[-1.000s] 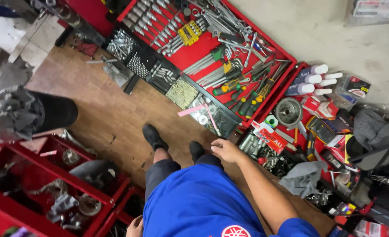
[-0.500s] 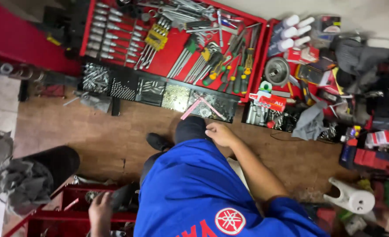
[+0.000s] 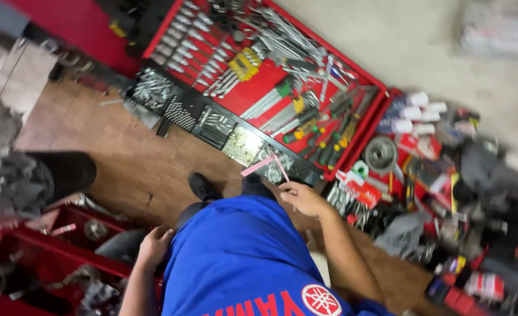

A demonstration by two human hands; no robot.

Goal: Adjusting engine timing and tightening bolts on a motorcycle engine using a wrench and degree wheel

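I look down at my blue shirt and dark trousers above a wooden floor. My right hand (image 3: 304,199) rests by my knee with loosely bent fingers and nothing in it. It is close to a black compartment tray of small parts (image 3: 212,126) and a pink strip (image 3: 263,165). My left hand (image 3: 152,247) lies against my left hip with fingers apart, beside a red tray of metal parts (image 3: 66,257). Beyond my black shoes (image 3: 203,187) lies an open red tool case (image 3: 270,88) holding sockets, wrenches and screwdrivers.
To the right are cluttered red boxes with white tubes (image 3: 417,111), a round metal part (image 3: 380,155), rags and cans. A black cylinder with a metal part (image 3: 31,178) stands at the left. Bare concrete floor (image 3: 399,41) lies at the back.
The view has swung, shifting the tool case and the clutter across the picture. My left hand has come up beside my hip. My right hand stays by my knee.
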